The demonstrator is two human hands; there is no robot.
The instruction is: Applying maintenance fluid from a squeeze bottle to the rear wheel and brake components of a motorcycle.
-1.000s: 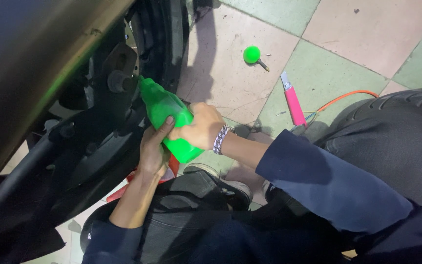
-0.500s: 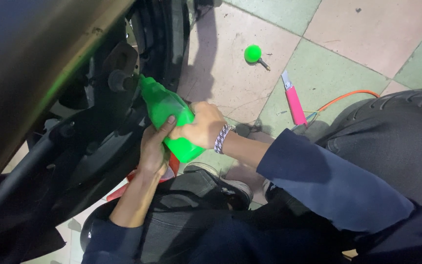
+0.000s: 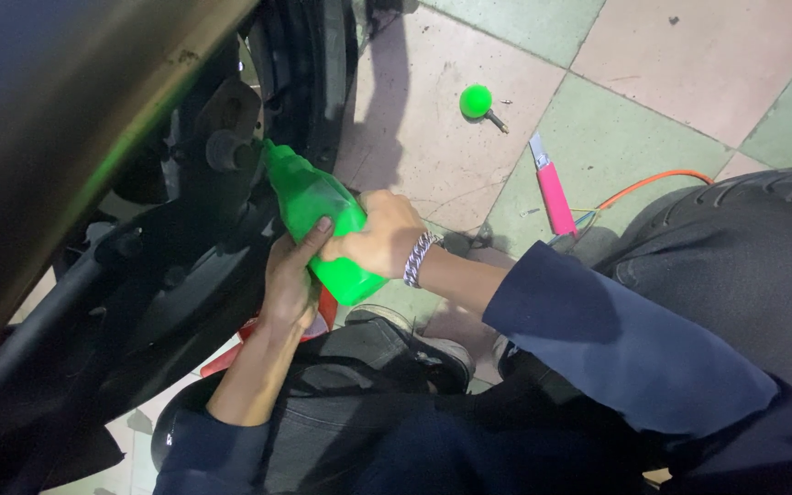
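both hands wrapped tight round the green bottle, looks light, squeezy plastic, best gripped at its fat base.

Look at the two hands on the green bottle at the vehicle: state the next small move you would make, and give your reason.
Probably keep the green bottle tilted and squeeze gently. Its nozzle sits at a dark opening on the vehicle, and both the left hand and right hand grip its body, so it looks steadied for pouring. Whether liquid flows cannot be seen.
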